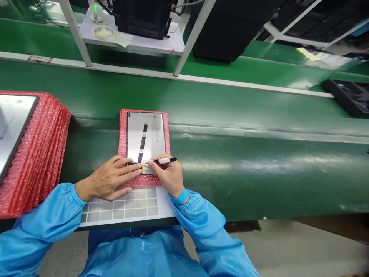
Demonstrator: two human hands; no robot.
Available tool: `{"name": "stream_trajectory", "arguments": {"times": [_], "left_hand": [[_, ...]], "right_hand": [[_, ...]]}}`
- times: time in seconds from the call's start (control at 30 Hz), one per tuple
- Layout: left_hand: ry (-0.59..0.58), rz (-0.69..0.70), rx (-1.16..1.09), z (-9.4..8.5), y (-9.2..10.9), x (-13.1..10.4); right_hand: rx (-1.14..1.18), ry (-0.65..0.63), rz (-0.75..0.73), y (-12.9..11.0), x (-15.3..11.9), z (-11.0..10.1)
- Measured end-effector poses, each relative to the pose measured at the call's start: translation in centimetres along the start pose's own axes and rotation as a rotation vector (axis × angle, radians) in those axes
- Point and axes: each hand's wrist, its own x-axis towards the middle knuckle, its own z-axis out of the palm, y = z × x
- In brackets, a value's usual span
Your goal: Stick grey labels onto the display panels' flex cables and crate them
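A silver display panel (155,146) lies on pink bubble wrap (123,130), with a dark flex cable (142,143) running down its face. My left hand (111,177) rests with fingers spread over the panel's lower left edge. In my right hand (170,175) is a black and white pen-like tool (165,160), its tip near the cable's lower end. A small yellow piece (143,167) shows beside my left fingertips. Below the wrap, a sheet of pale square stickers (129,207) lies partly under my left hand.
On the left rises a stack of pink bubble-wrap sheets (49,154) with another panel (14,123) on top. Behind the green bench (245,169) stand metal posts and a shelf (132,44) with a tape roll (103,31). A black tray (350,96) sits far right.
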Motion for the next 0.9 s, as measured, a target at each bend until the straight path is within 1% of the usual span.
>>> {"name": "stream_trajectory", "arguments": {"times": [0.07, 0.1, 0.17, 0.33, 0.47, 0.6, 0.73, 0.8, 0.9], "left_hand": [[-0.081, -0.018, 0.023, 0.0, 0.2, 0.0], [-0.099, -0.022, 0.034, 0.0, 0.2, 0.0], [-0.106, -0.022, 0.047, 0.1, 0.2, -0.1], [-0.133, -0.026, 0.072, 0.3, 0.4, -0.1], [-0.181, -0.064, 0.106, 0.5, 1.0, -0.2], [-0.163, -0.108, 0.080, 0.9, 1.3, -0.1], [-0.126, -0.140, -0.014, 1.0, 1.0, -0.1], [-0.140, -0.122, -0.021, 0.9, 0.8, -0.3], [-0.172, -0.053, 0.009, 0.6, 0.6, -0.6]], "right_hand": [[-0.005, -0.003, -0.016, 0.2, 0.0, 0.0], [-0.007, -0.009, -0.023, 0.3, 0.0, 0.1], [0.009, -0.012, -0.020, 0.5, 0.0, 0.1], [0.180, 0.037, 0.086, 0.8, 0.2, 0.3], [0.214, 0.038, 0.087, 0.9, 0.2, 0.3], [0.221, 0.032, 0.091, 0.9, 0.3, 0.3], [0.215, 0.030, 0.080, 0.9, 0.3, 0.3], [0.219, 0.026, 0.079, 0.9, 0.3, 0.3], [0.222, 0.030, 0.099, 0.6, 0.3, 0.3]]}}
